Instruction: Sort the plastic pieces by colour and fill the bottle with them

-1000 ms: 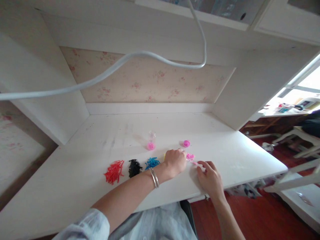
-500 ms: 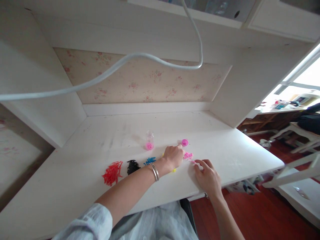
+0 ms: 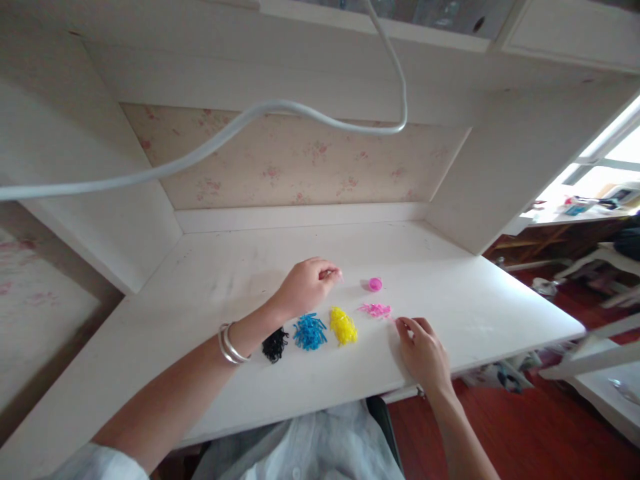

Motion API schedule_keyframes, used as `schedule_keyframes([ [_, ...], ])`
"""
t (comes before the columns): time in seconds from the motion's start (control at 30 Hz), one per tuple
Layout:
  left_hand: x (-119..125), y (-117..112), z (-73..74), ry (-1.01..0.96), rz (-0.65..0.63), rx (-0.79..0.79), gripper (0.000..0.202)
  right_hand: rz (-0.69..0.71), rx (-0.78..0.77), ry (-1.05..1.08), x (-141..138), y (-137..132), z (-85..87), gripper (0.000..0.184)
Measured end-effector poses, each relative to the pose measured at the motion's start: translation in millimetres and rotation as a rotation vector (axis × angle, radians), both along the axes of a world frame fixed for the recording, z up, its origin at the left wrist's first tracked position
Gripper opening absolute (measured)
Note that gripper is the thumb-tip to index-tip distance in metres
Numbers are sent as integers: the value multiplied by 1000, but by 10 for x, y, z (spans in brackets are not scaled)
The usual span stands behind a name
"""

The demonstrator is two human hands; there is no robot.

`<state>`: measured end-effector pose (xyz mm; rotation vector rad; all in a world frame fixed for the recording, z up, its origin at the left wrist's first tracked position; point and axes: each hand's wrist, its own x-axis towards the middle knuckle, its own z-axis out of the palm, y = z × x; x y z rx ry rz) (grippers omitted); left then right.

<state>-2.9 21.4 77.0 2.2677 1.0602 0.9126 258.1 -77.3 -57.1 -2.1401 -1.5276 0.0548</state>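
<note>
where the desk (image 3: 500,320) edge runs, the right hand (image 3: 423,353) rests.

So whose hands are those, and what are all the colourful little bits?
The camera sits on a person's head and looks down, so these are that person's own hands. In front of them is a white desk. On it lie heaps of tiny sticks: black heap, blue heap, yellow heap, pink heap, plus a pink cap. The left hand, with bracelets on its wrist, hovers over the desk with fingertips pinched; what they pinch is too small to tell. The right hand rests on the desk beside the pink heap.
</note>
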Motion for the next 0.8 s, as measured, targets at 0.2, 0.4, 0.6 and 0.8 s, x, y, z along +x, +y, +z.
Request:
schedule_keyframes([
  [0.2,-428,230,81,-46,185,14,25,-31,97,27,-9,5,-42,33],
  [0.4,-500,357,-96,41,215,106,24,-24,127,25,-21,5,-43,35],
  [0.6,-462,358,-193,78,257,121,24,-32,125,24,-21,8,-53,36],
  [0.8,-461,326,-216,96,266,114,25,-39,126,23,-22,6,-54,36],
])
